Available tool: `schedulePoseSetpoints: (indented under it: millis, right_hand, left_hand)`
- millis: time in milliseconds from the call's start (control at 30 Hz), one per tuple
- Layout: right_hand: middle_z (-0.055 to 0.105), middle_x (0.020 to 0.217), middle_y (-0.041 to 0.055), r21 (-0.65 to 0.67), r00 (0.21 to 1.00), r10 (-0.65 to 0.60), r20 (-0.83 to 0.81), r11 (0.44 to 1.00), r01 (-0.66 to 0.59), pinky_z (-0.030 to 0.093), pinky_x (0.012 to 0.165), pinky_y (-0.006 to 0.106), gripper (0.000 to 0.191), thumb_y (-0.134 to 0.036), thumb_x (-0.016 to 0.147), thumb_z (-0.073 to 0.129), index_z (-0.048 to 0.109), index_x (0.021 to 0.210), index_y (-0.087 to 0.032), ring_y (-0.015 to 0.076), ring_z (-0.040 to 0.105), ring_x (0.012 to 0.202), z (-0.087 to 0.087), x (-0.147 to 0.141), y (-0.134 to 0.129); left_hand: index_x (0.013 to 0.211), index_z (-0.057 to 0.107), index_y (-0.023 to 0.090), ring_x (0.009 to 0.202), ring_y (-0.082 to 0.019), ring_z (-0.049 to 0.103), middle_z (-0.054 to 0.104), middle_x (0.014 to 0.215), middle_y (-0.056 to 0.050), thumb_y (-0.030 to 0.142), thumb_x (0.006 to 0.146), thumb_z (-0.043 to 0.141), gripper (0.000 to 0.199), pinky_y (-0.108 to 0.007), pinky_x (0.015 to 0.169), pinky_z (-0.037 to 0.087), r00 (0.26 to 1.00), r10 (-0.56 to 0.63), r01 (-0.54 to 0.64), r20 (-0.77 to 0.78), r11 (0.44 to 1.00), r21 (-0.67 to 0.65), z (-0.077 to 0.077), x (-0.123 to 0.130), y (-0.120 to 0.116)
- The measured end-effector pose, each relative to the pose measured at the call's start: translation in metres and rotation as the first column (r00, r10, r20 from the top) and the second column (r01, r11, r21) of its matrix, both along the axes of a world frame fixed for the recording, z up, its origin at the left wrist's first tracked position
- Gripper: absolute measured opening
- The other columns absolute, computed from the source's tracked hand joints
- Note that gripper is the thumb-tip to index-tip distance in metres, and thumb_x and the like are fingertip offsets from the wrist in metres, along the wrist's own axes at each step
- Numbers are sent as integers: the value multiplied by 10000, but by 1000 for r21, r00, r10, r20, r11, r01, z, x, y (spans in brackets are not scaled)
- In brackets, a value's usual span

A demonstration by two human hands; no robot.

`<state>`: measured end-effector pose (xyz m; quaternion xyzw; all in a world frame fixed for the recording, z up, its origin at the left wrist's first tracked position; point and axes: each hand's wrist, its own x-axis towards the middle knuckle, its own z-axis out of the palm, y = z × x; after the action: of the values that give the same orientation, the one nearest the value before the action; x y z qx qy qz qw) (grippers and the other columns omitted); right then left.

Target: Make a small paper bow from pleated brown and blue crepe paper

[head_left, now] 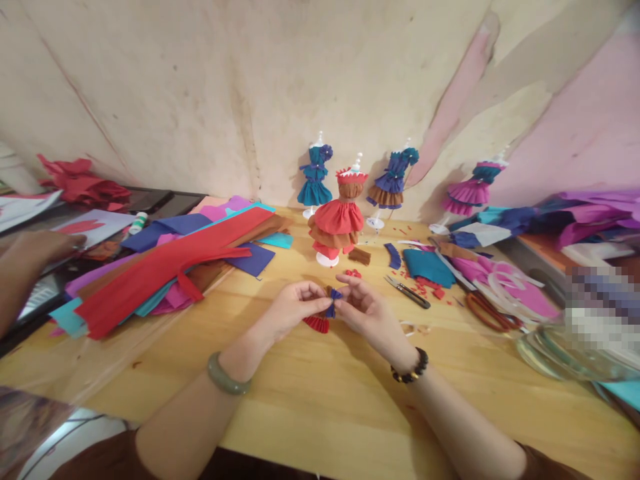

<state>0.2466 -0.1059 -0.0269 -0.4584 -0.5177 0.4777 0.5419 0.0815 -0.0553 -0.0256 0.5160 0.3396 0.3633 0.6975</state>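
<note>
One small pleated piece [318, 325], red and blue, held above the wooden table [300, 400]. Left hand [295, 305]: thumb and forefinger pinching it. Right hand [369, 312]: thumb at its blue part, fingers loosely curved; pinch unclear. Red-dressed miniature mannequin [343, 217] just beyond.

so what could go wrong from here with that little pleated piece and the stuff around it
The pleated piece is small and sits at the fingertips of the left hand and right hand, so a hard squeeze might crush its folds.

The red and brown dress stands upright just beyond the hands; a forward nudge could tip it.

The snips lie beside the right hand, so a careless sideways sweep might nick a finger.
</note>
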Motion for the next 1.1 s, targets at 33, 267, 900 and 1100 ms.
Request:
schedulePoseSetpoints:
  millis: [33,267,900,1100]
  right_hand:
    - [629,864,23,3,1000,-2,7,1000,2,519,724,329,433,-315,759,704,562,1154,-212,164,612,776,0,0,0]
    - [621,843,9,2,1000,-10,12,1000,10,506,713,323,450,-298,742,712,554,1156,-213,159,605,759,-1,1,2]
    - [631,834,-5,-45,989,-18,-149,999,12,547,738,329,465,-309,717,751,575,1140,-231,150,636,764,2,5,3]
    - [649,878,9,-59,980,-35,-194,998,23,556,733,330,479,-322,705,764,581,1138,-231,148,652,760,2,4,4]
  left_hand:
    - [702,623,146,661,-103,587,638,705,4,343,554,862,344,-243,656,461,1000,14,-14,10,1000,-3,2,1,-1]
    - [705,619,143,671,-107,599,653,709,5,305,508,881,366,-254,679,469,1000,-12,13,14,1000,-26,3,1,0]
    - [712,591,140,668,-101,609,634,721,12,256,540,862,341,-251,678,485,998,39,-34,52,996,-79,0,-3,4]
    - [718,589,136,659,-104,622,632,706,16,279,523,878,377,-250,664,502,997,50,-43,63,993,-109,1,-4,6]
